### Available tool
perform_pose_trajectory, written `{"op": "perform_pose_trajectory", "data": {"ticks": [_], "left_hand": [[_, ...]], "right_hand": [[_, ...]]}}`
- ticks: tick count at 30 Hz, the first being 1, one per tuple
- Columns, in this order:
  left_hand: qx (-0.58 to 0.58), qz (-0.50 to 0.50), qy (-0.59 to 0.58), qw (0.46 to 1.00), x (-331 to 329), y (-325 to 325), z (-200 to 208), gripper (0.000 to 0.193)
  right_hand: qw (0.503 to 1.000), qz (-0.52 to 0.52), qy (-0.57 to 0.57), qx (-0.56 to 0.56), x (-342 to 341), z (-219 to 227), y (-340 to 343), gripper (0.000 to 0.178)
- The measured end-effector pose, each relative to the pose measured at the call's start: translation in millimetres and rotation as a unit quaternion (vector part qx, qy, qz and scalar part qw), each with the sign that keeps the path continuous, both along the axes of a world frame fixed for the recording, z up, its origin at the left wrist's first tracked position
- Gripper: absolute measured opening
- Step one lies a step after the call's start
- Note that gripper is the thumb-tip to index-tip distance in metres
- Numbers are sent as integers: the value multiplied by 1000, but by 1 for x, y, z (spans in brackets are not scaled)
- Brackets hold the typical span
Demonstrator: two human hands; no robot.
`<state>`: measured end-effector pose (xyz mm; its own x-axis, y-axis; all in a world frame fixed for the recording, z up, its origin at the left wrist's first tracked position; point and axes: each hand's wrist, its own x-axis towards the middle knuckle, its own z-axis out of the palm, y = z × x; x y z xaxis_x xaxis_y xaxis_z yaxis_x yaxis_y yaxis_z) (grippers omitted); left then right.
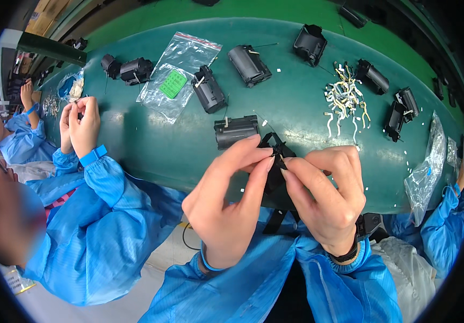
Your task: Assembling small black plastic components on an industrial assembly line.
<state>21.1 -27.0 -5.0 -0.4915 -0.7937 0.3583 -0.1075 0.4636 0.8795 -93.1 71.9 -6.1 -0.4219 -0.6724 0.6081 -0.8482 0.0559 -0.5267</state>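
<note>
Both hands meet over a black plastic housing (276, 182) at the near edge of the green table. My left hand (225, 196) is closed, thumb and forefinger pinched at the housing's upper part. My right hand (329, 192) pinches beside it, fingertips almost touching the left ones. A small thin piece seems to lie between the fingertips, but they hide most of it. Just beyond my left fingers rests another black housing (236, 132) on its side. To the right, beyond my right hand, is a loose pile of short white and yellow wires with connectors (345, 97).
More black housings (209, 90) are spread over the green table (162, 145). A clear zip bag (186, 54) with a green label lies at the back left, another clear bag (426, 167) at the right edge. Co-workers in blue smocks (97, 231) sit on both sides.
</note>
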Motion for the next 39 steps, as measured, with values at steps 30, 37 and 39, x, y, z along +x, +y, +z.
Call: {"op": "perform_pose_trajectory", "data": {"ticks": [30, 37, 39], "left_hand": [[-198, 17, -89, 976, 11, -6, -9, 25], [-237, 36, -110, 965, 12, -7, -13, 27], [-248, 29, -115, 961, 12, -7, -13, 28]], "right_hand": [[992, -12, -128, -1, 5, 1, -8, 24], [993, 4, -115, 2, 5, 3, -6, 25], [994, 4, -106, 8, 5, 3, -6, 26]]}}
